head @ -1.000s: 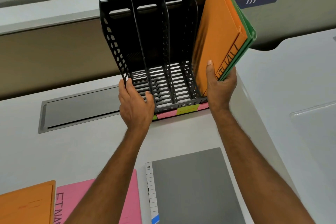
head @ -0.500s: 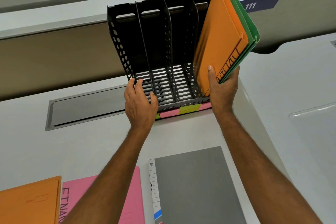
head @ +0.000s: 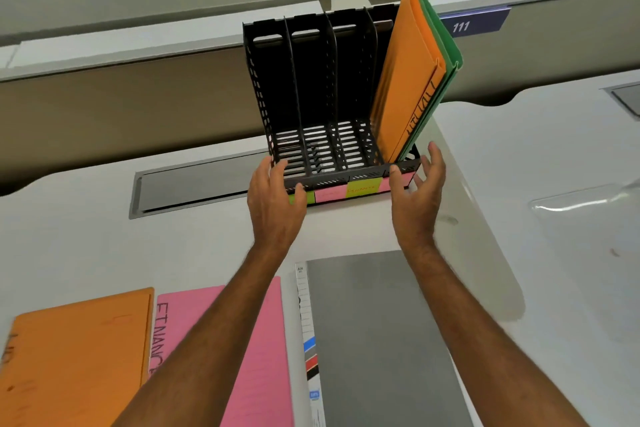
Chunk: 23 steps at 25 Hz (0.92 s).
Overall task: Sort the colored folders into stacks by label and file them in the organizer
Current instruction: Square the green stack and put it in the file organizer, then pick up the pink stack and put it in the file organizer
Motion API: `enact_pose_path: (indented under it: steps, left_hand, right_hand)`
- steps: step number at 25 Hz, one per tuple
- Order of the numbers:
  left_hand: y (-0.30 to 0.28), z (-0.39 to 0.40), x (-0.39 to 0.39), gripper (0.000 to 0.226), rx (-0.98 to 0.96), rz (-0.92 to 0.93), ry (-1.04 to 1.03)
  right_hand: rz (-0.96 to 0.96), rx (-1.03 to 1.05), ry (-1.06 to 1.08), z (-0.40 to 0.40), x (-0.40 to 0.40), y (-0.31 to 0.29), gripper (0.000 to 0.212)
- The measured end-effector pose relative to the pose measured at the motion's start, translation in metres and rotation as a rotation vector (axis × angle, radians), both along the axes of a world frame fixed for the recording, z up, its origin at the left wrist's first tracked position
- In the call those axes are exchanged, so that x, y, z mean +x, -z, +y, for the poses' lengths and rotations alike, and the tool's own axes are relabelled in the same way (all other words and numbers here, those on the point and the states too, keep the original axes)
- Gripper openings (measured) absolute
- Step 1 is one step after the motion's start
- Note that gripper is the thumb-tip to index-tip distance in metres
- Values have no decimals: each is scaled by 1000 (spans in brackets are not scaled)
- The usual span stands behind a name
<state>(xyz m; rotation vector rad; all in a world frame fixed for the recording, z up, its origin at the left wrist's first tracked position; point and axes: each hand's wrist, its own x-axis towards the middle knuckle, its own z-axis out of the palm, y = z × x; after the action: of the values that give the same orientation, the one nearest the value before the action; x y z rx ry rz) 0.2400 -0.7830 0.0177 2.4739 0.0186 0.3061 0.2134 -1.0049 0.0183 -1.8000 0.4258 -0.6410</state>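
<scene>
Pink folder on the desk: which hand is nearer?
Left. The left hand rests on the organizer front, its forearm crossing the pink folder; the right hand is farther right, beyond the grey folder.

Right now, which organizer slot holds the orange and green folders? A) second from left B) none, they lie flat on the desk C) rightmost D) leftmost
C: the orange folders and green folder stand leaning in the rightmost slot of the black organizer; the other slots show only bare slats.

Matt black plastic organizer (head: 311,87); folders (head: 412,80) seemingly smooth card; desk (head: 86,253) matt.
</scene>
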Motion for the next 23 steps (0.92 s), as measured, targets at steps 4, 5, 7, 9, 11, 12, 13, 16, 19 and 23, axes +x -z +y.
enact_pose_path:
  steps: [4, 5, 7, 9, 11, 12, 13, 16, 19, 23]
  left_hand:
    - [0, 25, -54, 54, -37, 103, 33]
    - [1, 33, -70, 55, -44, 132, 31]
    - [5, 53, -101, 56, -46, 173, 13]
    - [11, 73, -132, 56, -69, 211, -20]
    - [19, 95, -163, 56, -107, 259, -52]
    - [24, 106, -178, 56, -125, 288, -71]
    - [27, 118, -192, 56, -138, 313, -90]
    - [36, 162, -233, 55, -154, 353, -166]
    - [44, 206, -264, 52, -174, 351, -267]
    - [52, 244, -293, 52, -289, 432, -297]
  right_hand:
    - [55, 7, -46, 27, -52, 5, 66]
    - [86, 7, -62, 36, -65, 7, 66]
    - [144, 1, -107, 55, -92, 9, 65]
    - [189, -19, -163, 77, -117, 14, 63]
    - [210, -39, -216, 102, -143, 19, 63]
    - [219, -41, -241, 115, -156, 22, 63]
    - [224, -39, -260, 130, -168, 23, 63]
    - [217, -37, -308, 175, -207, 29, 60]
    - [267, -66, -376, 214, -241, 38, 59]
    - [386, -89, -452, 252, -281, 57, 64]
